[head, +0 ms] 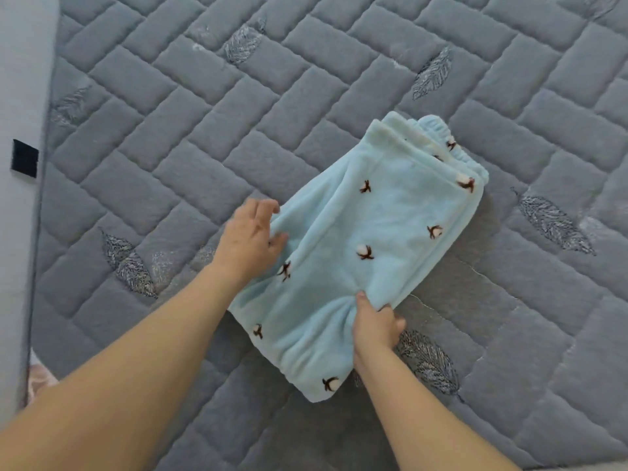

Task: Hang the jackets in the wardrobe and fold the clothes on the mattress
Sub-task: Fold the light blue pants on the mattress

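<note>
At the far left there is a pale wall (20, 96) with one small black square (24, 159) on it. Next to it starts the grey mattress (170, 130), sewn in a brick pattern with silver leaf shapes here and there.

The left hand (253, 237) lies near the middle, with its bare arm coming up from the bottom left corner. Its fingers (268, 207) are loose and a little spread, not closed tight. The fingertips touch the left edge of the clothes, and it is hard to tell if they pinch the cloth or just press on it.

One piece of folded clothes (356, 249) lies flat on the mattress, near the middle and a bit to the right. It is soft, fluffy and light blue, with small brown and white flower marks. Its long side runs on a slant, from the bottom left up to the top right. A stretchy ruffled band (441, 130) shows at the top right end, where several layers stack up.

The right hand (373, 329) is at the lower right edge of the clothes. Its thumb (362, 300) is on top and the fingers curl under, so it is clamped on the cloth, which bunches up there.

The two hands are apart, one on each side of the clothes.
</note>
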